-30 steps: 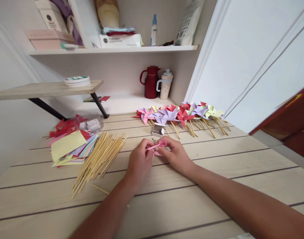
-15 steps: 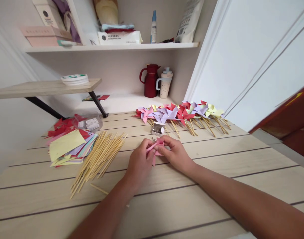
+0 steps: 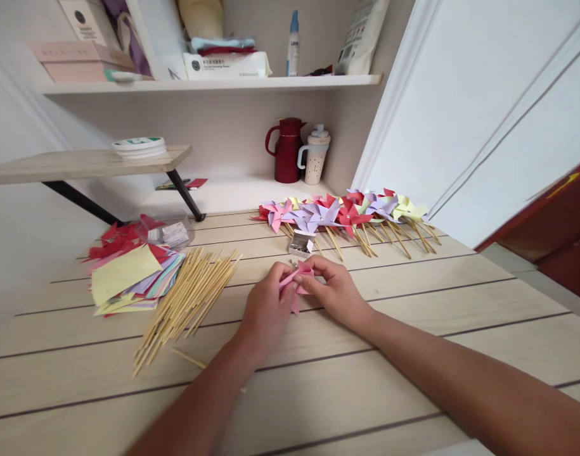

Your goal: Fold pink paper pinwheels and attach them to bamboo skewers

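Pinching a pink paper piece (image 3: 299, 278) between them, the left hand (image 3: 265, 310) and right hand (image 3: 335, 292) meet just above the wooden table (image 3: 413, 304); its folds look like a pinwheel, though fingers hide much of it. A small open box (image 3: 302, 243) sits just beyond, bamboo sticks (image 3: 187, 301) and coloured paper sheets (image 3: 128, 278) lie to the left, and finished pinwheels (image 3: 347, 215) line the far edge.

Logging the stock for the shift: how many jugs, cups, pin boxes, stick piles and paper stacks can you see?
Jug: 1
Cup: 1
Pin box: 1
Stick pile: 1
Paper stack: 1
Total: 5
Both hands, left hand and right hand, hold a pink paper.
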{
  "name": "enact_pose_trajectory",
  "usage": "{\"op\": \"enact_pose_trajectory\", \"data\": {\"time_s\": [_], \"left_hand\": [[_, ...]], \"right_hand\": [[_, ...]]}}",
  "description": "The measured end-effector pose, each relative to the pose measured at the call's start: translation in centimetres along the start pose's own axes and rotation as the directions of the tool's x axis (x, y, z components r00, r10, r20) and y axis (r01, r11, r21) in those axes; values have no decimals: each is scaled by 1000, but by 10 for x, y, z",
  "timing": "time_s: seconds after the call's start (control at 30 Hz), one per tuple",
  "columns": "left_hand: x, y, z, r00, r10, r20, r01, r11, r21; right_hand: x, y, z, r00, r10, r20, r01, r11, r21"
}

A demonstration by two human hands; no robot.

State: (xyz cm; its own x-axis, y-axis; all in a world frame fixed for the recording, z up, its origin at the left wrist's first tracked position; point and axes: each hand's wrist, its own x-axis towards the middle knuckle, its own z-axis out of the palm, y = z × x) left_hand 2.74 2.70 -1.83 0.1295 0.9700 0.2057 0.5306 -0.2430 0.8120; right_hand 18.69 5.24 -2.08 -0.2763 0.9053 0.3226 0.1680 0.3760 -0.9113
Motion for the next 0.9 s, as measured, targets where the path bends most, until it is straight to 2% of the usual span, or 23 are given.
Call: {"op": "enact_pose_trajectory", "data": {"time_s": [0.53, 0.9], "left_hand": [[0, 0, 0, 1000, -7, 9, 7, 999, 32], [1, -1, 1, 997, -53, 58, 38, 970, 238]], "right_hand": [[0, 1, 0, 1000, 3, 6, -3, 1000, -12], [2, 15, -2, 984, 92, 151, -95, 995, 8]]}}
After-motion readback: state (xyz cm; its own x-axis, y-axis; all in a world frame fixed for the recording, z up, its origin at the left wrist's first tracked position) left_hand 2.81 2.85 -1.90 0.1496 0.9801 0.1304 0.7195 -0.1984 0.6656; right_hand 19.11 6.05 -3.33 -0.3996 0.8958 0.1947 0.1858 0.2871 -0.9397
